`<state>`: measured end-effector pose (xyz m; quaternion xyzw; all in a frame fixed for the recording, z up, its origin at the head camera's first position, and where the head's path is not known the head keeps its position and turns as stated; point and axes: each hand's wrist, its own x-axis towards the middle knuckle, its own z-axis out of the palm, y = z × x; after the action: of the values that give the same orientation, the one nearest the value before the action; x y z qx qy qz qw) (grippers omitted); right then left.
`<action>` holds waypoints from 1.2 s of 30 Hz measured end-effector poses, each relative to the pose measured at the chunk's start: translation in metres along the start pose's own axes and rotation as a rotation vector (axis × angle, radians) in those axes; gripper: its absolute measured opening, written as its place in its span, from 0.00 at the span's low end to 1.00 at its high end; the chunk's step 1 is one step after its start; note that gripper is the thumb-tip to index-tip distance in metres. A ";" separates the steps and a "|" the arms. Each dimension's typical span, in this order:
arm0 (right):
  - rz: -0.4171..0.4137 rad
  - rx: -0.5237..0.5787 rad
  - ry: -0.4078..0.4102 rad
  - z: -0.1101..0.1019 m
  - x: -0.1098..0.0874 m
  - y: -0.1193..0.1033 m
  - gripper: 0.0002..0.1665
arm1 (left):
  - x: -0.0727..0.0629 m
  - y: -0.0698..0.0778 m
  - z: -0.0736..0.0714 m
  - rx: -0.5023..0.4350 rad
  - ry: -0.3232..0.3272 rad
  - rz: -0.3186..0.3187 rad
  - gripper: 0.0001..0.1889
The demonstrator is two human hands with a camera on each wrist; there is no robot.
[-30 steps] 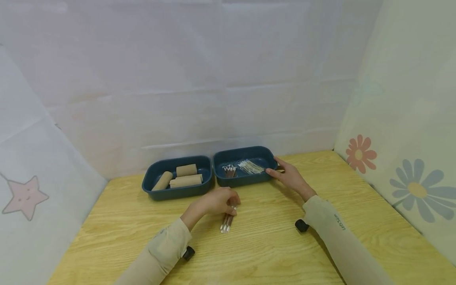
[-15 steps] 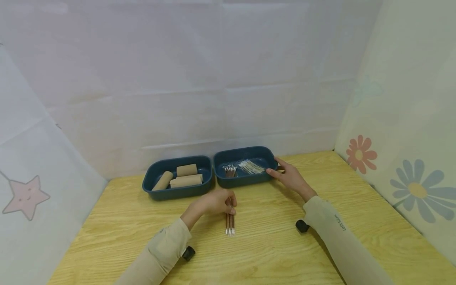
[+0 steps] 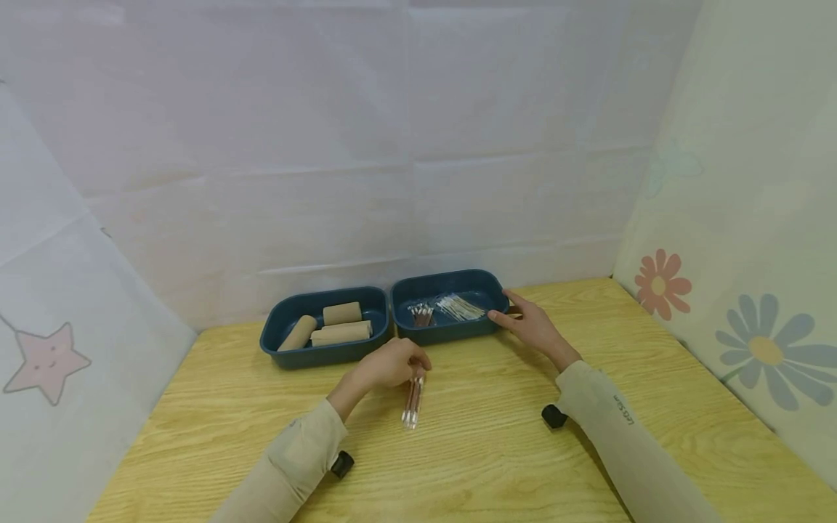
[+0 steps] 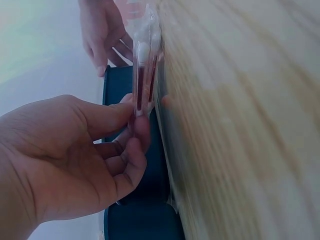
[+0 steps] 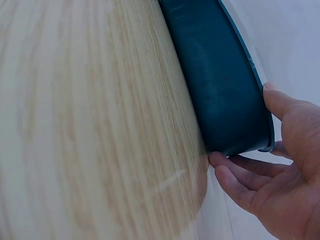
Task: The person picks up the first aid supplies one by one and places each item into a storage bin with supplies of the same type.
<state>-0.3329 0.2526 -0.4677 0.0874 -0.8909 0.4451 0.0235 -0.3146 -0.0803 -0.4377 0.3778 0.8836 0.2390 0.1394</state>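
Note:
My left hand [image 3: 392, 361] pinches one end of a clear packet of iodine cotton swabs [image 3: 413, 403] between thumb and fingers, just above the table in front of the bins. In the left wrist view, white tips and brown-red shafts show through the clear wrap of the packet [image 4: 142, 75]. My right hand [image 3: 532, 327] holds the right end of the right blue bin [image 3: 458, 333]. Its thumb lies at the rim and its fingers at the end wall, as the right wrist view shows. Inside that bin lie more brown swabs [image 3: 423, 315] and a bundle of white cotton swabs [image 3: 461, 307].
Left of it and close beside stands another blue bin [image 3: 333, 356] with several beige rolls [image 3: 342, 313]. Both bins stand at the back of the wood-grain table [image 3: 484, 450], near the white wall sheet [image 3: 327, 145]. A flowered sheet [image 3: 752, 218] hangs on the right.
The left hand has turned the swab packet upright and then tilted it again, its near end swinging right and back left. The hand ends slightly further back. The right hand stays on the bin.

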 end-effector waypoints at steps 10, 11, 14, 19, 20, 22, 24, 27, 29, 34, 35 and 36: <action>-0.001 0.007 0.001 0.002 0.004 0.000 0.51 | 0.000 0.001 -0.006 -0.005 0.056 0.006 0.07; -0.001 0.006 0.000 0.002 0.004 0.000 0.51 | 0.000 0.001 -0.006 -0.006 0.064 0.009 0.06; -0.001 0.008 0.000 0.002 0.004 0.000 0.51 | 0.001 0.002 -0.006 -0.003 0.090 0.018 0.06; -0.004 0.010 -0.003 0.002 0.004 0.000 0.52 | 0.002 0.003 -0.008 -0.008 0.133 0.001 0.06; -0.006 0.009 -0.003 0.002 0.004 0.000 0.52 | 0.002 0.003 -0.009 -0.014 0.138 -0.007 0.06; -0.007 0.008 -0.002 0.002 0.004 0.000 0.52 | 0.002 0.004 -0.010 -0.025 0.150 -0.016 0.07; -0.007 0.011 -0.001 0.002 0.004 0.000 0.52 | 0.002 0.005 -0.012 -0.035 0.163 -0.020 0.07; -0.004 0.014 0.002 0.003 0.004 -0.001 0.52 | 0.001 0.008 -0.013 -0.053 0.179 -0.031 0.07; -0.004 0.013 0.003 0.003 0.003 -0.001 0.52 | 0.000 0.010 -0.014 -0.067 0.192 -0.040 0.08; -0.014 -0.003 0.006 0.003 0.003 0.000 0.52 | -0.002 0.007 -0.014 -0.137 0.238 -0.075 0.08; -0.016 -0.006 0.007 0.003 0.004 0.000 0.52 | -0.002 0.006 -0.015 -0.151 0.248 -0.083 0.08; -0.020 -0.007 0.007 0.004 0.004 0.001 0.52 | -0.003 0.006 -0.016 -0.165 0.257 -0.092 0.08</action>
<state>-0.3371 0.2496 -0.4702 0.0945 -0.8915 0.4419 0.0314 -0.3161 -0.0836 -0.4212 0.2906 0.8879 0.3505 0.0664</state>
